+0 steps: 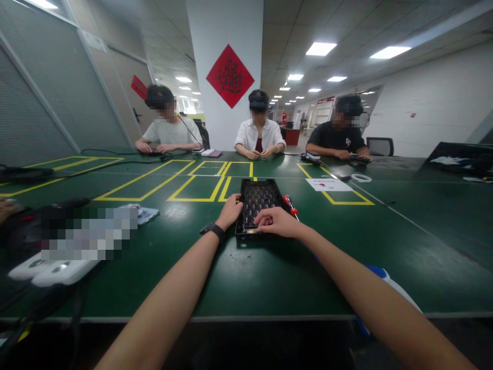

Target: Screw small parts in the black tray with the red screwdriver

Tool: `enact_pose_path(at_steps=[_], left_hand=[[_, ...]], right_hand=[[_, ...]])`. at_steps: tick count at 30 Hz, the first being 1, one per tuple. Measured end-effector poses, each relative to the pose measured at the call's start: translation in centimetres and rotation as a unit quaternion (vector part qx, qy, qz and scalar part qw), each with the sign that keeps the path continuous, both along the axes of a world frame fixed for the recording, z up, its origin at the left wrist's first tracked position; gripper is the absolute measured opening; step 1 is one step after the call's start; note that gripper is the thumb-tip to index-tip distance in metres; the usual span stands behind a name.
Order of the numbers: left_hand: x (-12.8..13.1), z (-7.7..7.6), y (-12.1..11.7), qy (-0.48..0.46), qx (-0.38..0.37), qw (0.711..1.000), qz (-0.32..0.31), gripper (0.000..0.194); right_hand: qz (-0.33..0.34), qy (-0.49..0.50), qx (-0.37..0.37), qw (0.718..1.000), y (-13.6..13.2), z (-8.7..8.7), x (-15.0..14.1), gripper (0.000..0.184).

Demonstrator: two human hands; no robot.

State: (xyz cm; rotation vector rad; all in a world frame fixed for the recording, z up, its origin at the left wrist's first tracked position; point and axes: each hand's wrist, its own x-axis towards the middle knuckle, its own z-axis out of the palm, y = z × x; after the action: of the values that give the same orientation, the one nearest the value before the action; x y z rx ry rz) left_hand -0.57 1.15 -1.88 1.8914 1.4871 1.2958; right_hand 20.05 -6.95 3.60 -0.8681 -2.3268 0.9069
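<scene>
Head view: The left hand (230, 209) grips the left wall of the black case (243, 238), its fingertips at the rim. The case lies on the green table (262, 290), between and just ahead of the two hands. The right hand (272, 222) reaches over the near right corner of the case, fingers bent and drawn together above the interior; whether they pinch a part cannot be told. A small pale piece (251, 231) lies at the near end, beside the right fingertips. The red-handled screwdriver (291, 205) rests just beyond the right hand, alongside the case. A wristband (213, 231) encircles the left wrist.
</scene>
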Motion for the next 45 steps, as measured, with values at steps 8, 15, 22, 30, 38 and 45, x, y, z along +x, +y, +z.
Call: enact_pose_path(at_steps=[8,15,22,30,38,45], left_hand=[[-0.06,-0.17,0.18,0.011,0.010,1.000,0.006,0.043],[0.09,0.08,0.01,-0.006,-0.006,1.000,0.003,0.043],[0.12,0.29,-0.46,-0.014,-0.032,0.999,-0.023,0.052],[0.13,0.33,-0.48,0.019,-0.019,1.000,-0.013,0.054],[0.12,0.38,-0.38,0.090,0.001,0.996,-0.022,0.045],[0.15,0.70,-0.52,0.125,0.007,0.992,-0.034,0.039]], right_hand=[[0.002,0.013,-0.007,1.000,0.24,0.03,0.11,0.027],[0.001,0.000,-0.006,1.000,-0.01,0.10,0.02,0.029],[0.005,0.007,0.012,1.000,0.00,0.04,0.08,0.031],[0.006,0.006,0.001,1.000,0.00,-0.01,0.06,0.029],[-0.004,0.003,0.006,1.000,0.26,-0.12,0.26,0.029],[0.003,-0.054,0.074,0.996,-0.22,0.76,0.45,0.022]])
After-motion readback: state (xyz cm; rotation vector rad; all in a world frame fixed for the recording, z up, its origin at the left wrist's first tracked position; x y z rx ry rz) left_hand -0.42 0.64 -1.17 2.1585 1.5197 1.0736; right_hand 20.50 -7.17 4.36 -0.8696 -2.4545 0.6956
